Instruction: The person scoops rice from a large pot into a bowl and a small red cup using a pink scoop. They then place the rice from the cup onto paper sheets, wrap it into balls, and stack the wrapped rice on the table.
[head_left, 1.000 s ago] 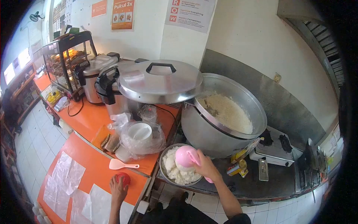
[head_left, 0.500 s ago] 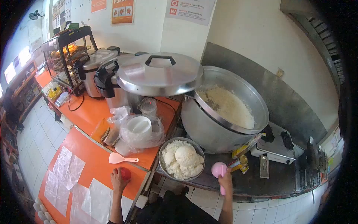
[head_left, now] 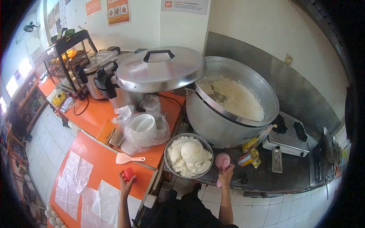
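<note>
My left hand (head_left: pixel 124 184) is closed around a small red cup (head_left: pixel 129 174), held tilted over the orange table. My right hand (head_left: pixel 226 177) grips the handle of a pink ladle (head_left: pixel 222 160), its round bowl pointing away from me over the dark counter. Between the two hands stands a metal bowl (head_left: pixel 189 176) heaped with white rice (head_left: pixel 193 152), with rounded mounds on top. Beyond my left hand lies a pale pink rice paddle (head_left: pixel 130 158). Clear plastic sheets (head_left: pixel 76 174) are spread flat left of that hand.
A large pot (head_left: pixel 213 123) of rice stands behind the bowl, its lid (head_left: pixel 159 70) resting to the left. A plastic-wrapped white container (head_left: pixel 143 124) sits near rice cookers (head_left: pixel 97 70). On the right are a yellow can (head_left: pixel 249 157), a metal tray (head_left: pixel 277 160) and a stove (head_left: pixel 291 138).
The red cup has tipped in my left hand, showing more of its side. The pink ladle has turned slightly and remains beside the rice bowl. The camera view has shifted.
</note>
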`<move>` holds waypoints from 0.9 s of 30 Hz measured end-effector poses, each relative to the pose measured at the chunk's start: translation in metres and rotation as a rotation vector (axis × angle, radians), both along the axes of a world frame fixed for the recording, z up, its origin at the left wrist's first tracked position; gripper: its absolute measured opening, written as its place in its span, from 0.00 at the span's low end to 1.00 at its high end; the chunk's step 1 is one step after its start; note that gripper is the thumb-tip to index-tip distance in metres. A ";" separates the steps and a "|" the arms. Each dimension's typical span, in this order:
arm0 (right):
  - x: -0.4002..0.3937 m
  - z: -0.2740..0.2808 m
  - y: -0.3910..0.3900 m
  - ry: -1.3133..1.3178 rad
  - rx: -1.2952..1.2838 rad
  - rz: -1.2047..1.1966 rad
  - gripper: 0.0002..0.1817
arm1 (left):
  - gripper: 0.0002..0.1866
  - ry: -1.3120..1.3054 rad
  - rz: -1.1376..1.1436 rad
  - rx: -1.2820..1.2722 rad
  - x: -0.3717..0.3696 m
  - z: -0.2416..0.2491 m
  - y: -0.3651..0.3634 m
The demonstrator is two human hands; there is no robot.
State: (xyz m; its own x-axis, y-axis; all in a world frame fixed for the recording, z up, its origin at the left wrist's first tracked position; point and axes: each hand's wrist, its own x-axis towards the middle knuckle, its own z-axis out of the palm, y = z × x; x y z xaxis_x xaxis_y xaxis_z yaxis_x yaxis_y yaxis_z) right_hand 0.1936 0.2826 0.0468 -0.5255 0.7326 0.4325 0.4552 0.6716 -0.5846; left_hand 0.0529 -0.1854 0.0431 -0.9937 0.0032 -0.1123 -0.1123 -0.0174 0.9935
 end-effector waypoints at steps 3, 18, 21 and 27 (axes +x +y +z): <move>0.005 0.049 -0.008 0.124 0.126 -0.035 0.15 | 0.35 -0.059 0.075 0.073 0.015 0.006 -0.003; -0.146 0.091 -0.292 -0.304 -0.710 1.780 0.10 | 0.32 -0.011 0.748 0.277 0.131 -0.006 -0.065; -0.175 0.056 -0.337 -0.434 -0.124 1.569 0.10 | 0.29 -0.001 0.802 0.121 0.159 -0.007 -0.063; -0.237 -0.033 -0.342 -0.214 0.532 1.196 0.22 | 0.27 0.002 0.651 0.171 0.192 -0.017 -0.049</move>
